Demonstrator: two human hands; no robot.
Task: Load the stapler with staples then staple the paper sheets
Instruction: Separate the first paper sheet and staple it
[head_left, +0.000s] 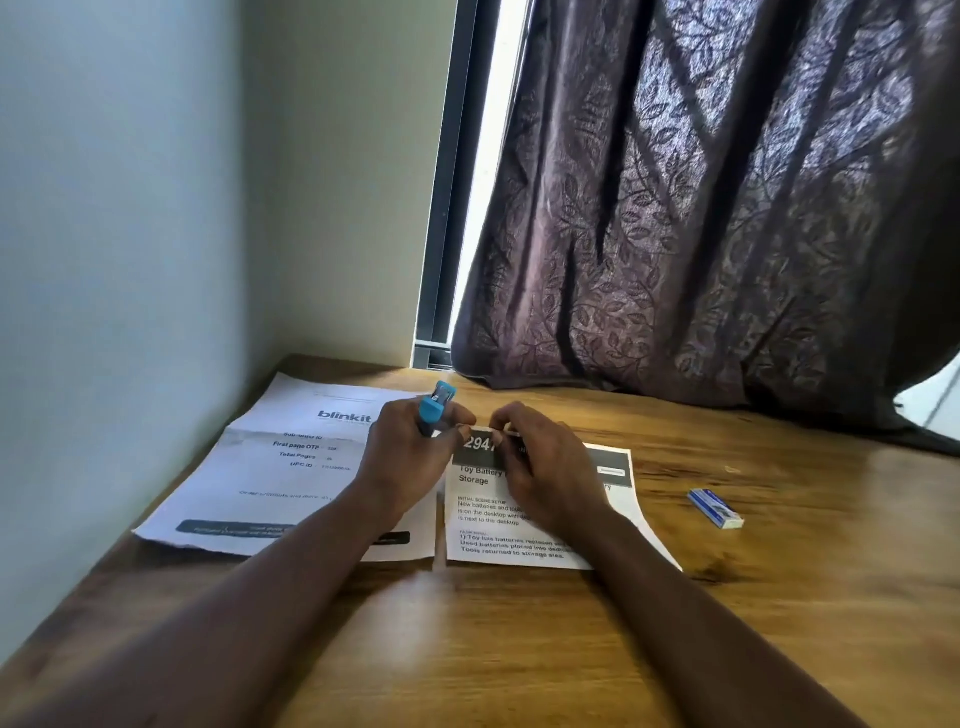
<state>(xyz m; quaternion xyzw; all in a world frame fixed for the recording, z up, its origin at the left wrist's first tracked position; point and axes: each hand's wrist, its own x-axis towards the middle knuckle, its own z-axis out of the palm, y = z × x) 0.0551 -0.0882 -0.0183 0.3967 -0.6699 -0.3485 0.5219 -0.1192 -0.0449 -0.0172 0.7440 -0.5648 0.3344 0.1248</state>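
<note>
Loading: left hand (402, 457) grips the stapler (434, 410); right hand (545, 467), just beside it, pinches seemingly a staple strip (511, 429); next, careful slotting

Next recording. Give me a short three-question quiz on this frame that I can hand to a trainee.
1. Multiple choice: which hand grips the blue stapler? A) left B) right C) neither
2. True or false: the small blue box lies on the Toy Battery sheet.
3. Fill in: the logo on the left sheet reads ____.

Key
1. A, the left hand.
2. False: it lies on the bare desk, to that sheet's right.
3. blinkit
</note>
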